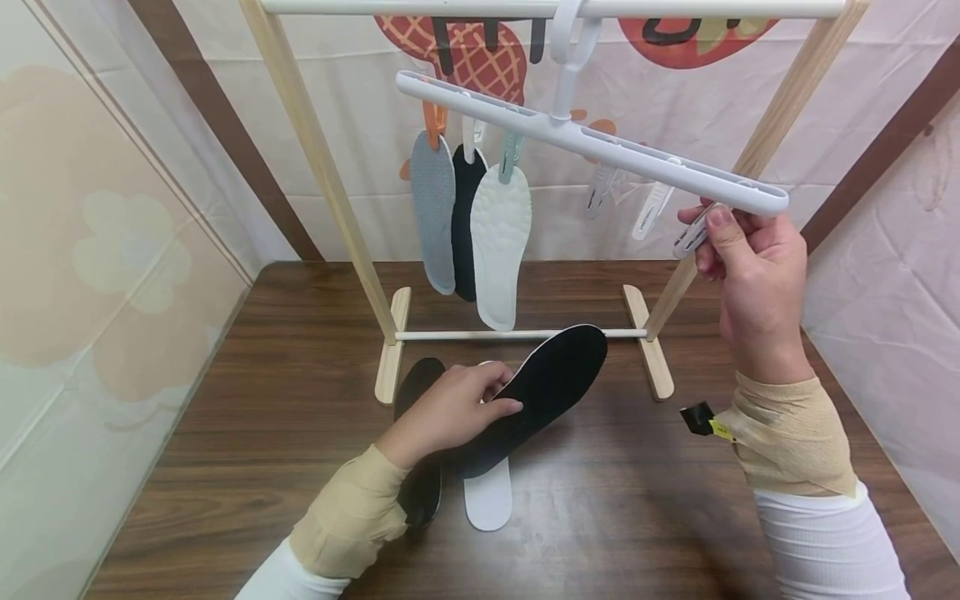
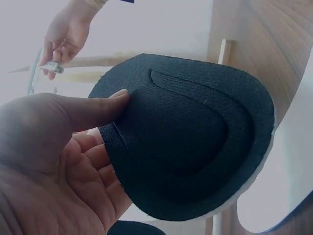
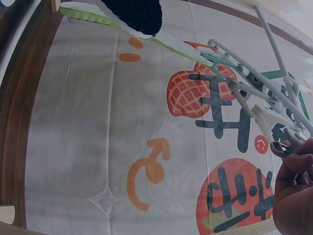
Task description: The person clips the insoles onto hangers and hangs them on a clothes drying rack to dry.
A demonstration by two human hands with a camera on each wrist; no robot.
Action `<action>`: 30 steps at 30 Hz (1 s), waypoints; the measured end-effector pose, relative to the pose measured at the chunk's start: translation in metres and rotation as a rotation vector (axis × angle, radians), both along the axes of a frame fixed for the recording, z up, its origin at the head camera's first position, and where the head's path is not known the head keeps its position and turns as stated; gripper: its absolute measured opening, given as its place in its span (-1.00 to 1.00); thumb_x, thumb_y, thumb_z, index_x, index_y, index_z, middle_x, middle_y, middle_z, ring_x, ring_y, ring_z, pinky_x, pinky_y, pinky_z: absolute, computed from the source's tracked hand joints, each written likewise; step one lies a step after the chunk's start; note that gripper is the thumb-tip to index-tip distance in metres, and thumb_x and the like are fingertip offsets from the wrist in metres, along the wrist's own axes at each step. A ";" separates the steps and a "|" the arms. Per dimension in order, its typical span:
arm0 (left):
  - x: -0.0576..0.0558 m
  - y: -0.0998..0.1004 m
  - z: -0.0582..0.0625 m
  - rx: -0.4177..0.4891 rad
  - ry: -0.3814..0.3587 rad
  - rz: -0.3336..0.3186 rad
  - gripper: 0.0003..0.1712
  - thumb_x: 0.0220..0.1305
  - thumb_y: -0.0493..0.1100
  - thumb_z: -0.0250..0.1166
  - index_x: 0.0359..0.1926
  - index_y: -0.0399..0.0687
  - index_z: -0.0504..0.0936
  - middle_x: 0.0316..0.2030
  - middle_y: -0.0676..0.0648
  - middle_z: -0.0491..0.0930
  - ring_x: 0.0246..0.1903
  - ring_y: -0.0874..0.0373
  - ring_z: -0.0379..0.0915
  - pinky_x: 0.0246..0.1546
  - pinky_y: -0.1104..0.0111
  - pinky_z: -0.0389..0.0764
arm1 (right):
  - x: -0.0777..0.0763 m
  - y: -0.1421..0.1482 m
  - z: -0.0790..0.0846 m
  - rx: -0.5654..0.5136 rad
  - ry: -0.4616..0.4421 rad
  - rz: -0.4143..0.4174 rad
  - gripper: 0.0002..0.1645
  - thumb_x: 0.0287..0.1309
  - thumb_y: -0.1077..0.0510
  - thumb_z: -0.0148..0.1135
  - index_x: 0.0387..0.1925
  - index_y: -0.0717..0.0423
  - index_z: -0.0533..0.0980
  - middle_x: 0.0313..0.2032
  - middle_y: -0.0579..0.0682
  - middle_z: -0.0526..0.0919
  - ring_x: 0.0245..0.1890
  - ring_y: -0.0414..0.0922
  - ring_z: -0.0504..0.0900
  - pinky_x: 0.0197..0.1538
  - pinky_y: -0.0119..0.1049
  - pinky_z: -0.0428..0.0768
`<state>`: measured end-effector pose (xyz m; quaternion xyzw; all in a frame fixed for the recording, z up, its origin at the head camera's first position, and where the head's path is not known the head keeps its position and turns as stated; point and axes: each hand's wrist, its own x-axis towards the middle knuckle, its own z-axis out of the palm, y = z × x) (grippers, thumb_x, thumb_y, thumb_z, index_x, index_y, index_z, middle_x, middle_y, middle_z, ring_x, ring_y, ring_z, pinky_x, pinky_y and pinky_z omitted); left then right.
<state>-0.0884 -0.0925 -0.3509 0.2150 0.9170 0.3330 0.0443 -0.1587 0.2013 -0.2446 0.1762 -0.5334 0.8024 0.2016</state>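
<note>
My left hand [image 1: 450, 410] pinches a black insole [image 1: 558, 375] between thumb and fingers; it is tilted above the table. In the left wrist view, the thumb lies over the dark underside of this insole [image 2: 181, 127]. At the right end of a white clip hanger [image 1: 600, 146], my right hand [image 1: 763, 279] grips a grey clothespin [image 1: 690, 240]. Two pale clips [image 1: 652, 212] dangle beside it. From the hanger's left half hang a grey insole [image 1: 432, 217], a black one [image 1: 467, 242] and a white one [image 1: 501, 246], each in a clip.
Beneath my left hand, a dark insole [image 1: 420, 500] and a white insole [image 1: 489, 500] lie on the brown wooden table [image 1: 600, 517]. The hanger hooks over the top bar of a wooden rack [image 1: 337, 192]. A printed cloth [image 1: 247, 125] covers the wall behind.
</note>
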 end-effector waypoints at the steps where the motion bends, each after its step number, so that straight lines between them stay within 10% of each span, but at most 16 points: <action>1: 0.000 0.000 0.000 0.004 0.003 -0.002 -0.83 0.26 -0.09 0.45 -0.25 0.01 0.61 -0.50 0.14 0.57 -0.45 0.25 0.45 -0.33 0.37 0.47 | 0.000 0.000 0.000 0.000 0.001 0.001 -0.79 0.30 0.33 0.28 -0.09 0.41 0.54 -0.35 0.19 0.72 -0.66 -0.12 0.33 -0.54 -0.44 0.31; 30: -0.005 0.031 0.010 0.100 -0.007 0.014 -0.85 0.29 -0.05 0.43 -0.19 0.08 0.67 -0.44 0.18 0.59 -0.43 0.27 0.42 -0.32 0.39 0.44 | -0.003 -0.002 0.000 0.011 0.000 -0.025 -0.83 0.30 0.36 0.27 -0.15 0.44 0.57 -0.38 0.19 0.71 -0.67 -0.11 0.31 -0.54 -0.44 0.30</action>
